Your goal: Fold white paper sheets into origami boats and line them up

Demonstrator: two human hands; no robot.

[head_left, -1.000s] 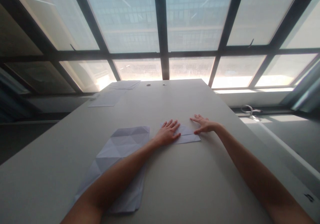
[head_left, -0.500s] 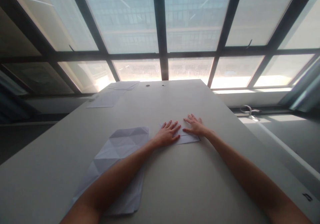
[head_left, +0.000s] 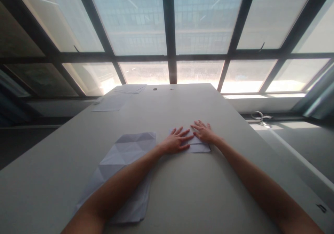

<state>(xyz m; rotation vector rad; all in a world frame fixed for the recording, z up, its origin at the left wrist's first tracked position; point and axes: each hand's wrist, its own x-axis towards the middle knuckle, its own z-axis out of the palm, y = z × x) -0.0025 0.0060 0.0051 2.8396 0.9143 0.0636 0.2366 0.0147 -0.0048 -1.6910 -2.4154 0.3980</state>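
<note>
Compared with a second ago, the right hand (head_left: 204, 132) sits further left, nearer the left hand (head_left: 177, 142); both hands' fingers are spread, grasping nothing; the folded paper (head_left: 199, 148), just right of and below frame centre, is partly covered by both; its long axis runs left to right, lower edge nearly level.

My left hand (head_left: 175, 142) and right hand (head_left: 205, 133) crowd a folded white paper (head_left: 199, 148), hardly any gap showing between them. Creased sheets (head_left: 135, 143) block the surface beneath my left forearm (head_left: 122, 183). Bare tabletop (head_left: 177, 109) opens between my arms and beyond my hands, loose papers (head_left: 108, 103) occupying its far left.
</note>
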